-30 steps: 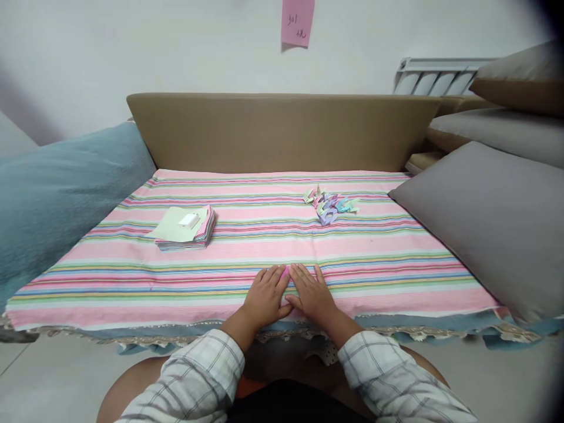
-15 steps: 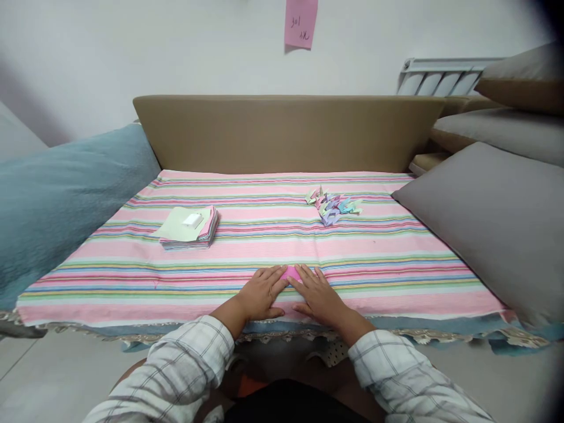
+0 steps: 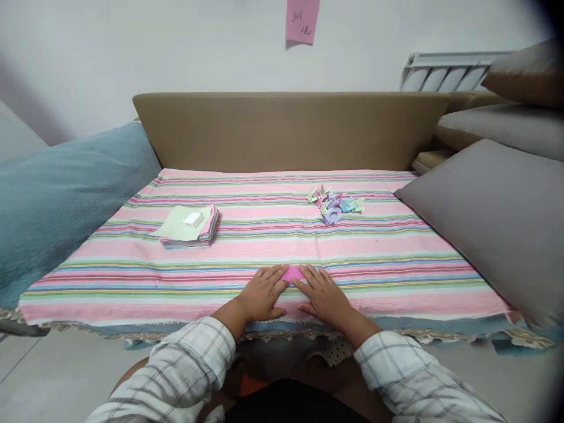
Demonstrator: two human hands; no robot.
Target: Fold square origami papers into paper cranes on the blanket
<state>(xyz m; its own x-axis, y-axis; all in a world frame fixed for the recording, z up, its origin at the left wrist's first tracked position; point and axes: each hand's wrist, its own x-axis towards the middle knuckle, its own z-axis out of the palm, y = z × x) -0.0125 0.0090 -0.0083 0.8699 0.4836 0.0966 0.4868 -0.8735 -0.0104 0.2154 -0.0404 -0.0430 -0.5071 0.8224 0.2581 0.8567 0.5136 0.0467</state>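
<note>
A bright pink piece of paper lies on the striped cloth near the front edge, partly covered by both hands. My left hand rests flat on its left side, fingers stretched out. Opposite it, my right hand lies flat on the paper's right side with the fingers extended. Between the two hands a strip of the pink surface shows; the rest is hidden beneath them. Further back to the right sits a cluster of small folded paper figures in pastel colours.
To the left stands a stack of coloured paper sheets with a small white object on top. Striped cloth covers the seat. Grey cushions border the right, a blue covered armrest the left, a brown backrest the back.
My right hand has slid slightly to the right, so a wider strip of pink paper shows between the hands. My left hand has stayed nearly in place.
</note>
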